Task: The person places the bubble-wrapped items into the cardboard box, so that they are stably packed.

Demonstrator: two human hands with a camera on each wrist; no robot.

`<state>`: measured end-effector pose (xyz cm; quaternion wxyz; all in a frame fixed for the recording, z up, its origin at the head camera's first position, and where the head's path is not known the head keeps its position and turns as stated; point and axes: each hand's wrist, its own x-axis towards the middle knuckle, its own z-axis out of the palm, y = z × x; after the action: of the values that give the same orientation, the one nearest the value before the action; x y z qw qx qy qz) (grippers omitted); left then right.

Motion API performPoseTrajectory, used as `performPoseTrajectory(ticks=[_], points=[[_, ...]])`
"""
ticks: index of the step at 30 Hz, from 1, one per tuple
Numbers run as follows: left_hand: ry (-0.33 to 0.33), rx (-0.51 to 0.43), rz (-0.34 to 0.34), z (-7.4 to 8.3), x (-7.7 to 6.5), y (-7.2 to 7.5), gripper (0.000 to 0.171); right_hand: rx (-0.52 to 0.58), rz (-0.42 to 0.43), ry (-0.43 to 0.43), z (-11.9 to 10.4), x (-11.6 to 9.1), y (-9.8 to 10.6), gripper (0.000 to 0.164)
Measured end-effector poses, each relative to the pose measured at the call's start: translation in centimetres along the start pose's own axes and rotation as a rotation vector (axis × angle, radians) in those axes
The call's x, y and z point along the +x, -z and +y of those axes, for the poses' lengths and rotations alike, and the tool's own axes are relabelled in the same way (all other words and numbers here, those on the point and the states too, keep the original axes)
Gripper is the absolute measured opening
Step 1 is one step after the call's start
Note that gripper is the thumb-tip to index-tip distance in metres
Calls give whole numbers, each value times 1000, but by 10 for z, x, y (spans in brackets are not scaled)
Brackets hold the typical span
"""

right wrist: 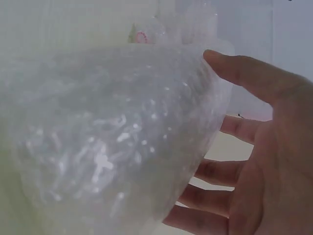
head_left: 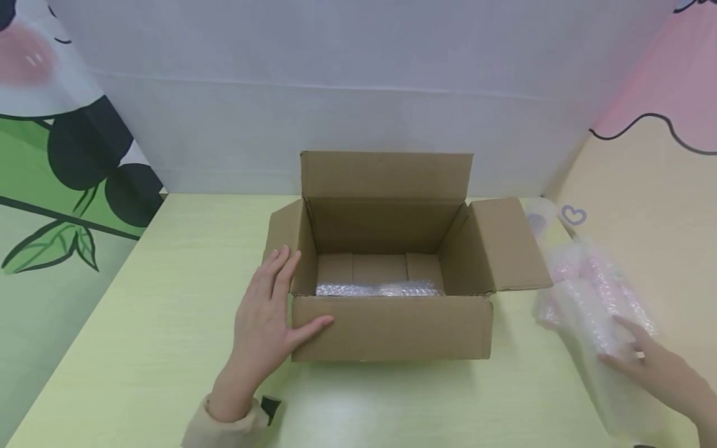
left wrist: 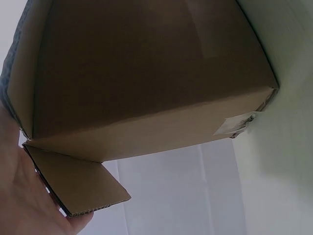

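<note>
An opened cardboard box (head_left: 392, 330) stands on the table with its flaps spread outward. A strip of bubble wrap (head_left: 381, 289) lies inside it, near the front wall. My left hand (head_left: 263, 323) rests at the box's front left corner, fingers straight along the left flap (head_left: 284, 230) and thumb across the front flap. At the right, my right hand (head_left: 655, 367) holds a clear bubble wrap piece (right wrist: 112, 132). The thumb lies at its edge, and the fingertips are hidden behind it. In the head view this piece (head_left: 599, 336) is blurred.
More bubble-wrapped things with pink parts (head_left: 605, 274) lie at the table's right side, beside the box's right flap (head_left: 510, 242). A pale wall (head_left: 358, 118) stands behind the box. A small black object (head_left: 271, 407) shows beside the left sleeve (head_left: 226, 429).
</note>
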<state>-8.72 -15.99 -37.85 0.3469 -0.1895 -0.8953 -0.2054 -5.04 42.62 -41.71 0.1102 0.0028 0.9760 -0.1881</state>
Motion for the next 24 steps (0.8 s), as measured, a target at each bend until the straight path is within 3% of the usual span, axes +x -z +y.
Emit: performPoseTrajectory(ticks=[4,8,13,16,19,24], points=[[1,1,-2,-1,0,0,99,6,70,3,-7,1,21,89],[0,2,3,-1,0,-1,99,67,269,72,-30,2,50,90],[-2,-1,9,0,1,0,97,107,488,171,-89,7,99,86],[1,-1,4,0,2,1,97,30,586,334,-133,11,126,84],[8,-1,-1,0,2,1,98,-146,600,505,-180,13,147,85],[23,-1,-10,1,0,2,100,-434,413,631,-263,17,160,88]])
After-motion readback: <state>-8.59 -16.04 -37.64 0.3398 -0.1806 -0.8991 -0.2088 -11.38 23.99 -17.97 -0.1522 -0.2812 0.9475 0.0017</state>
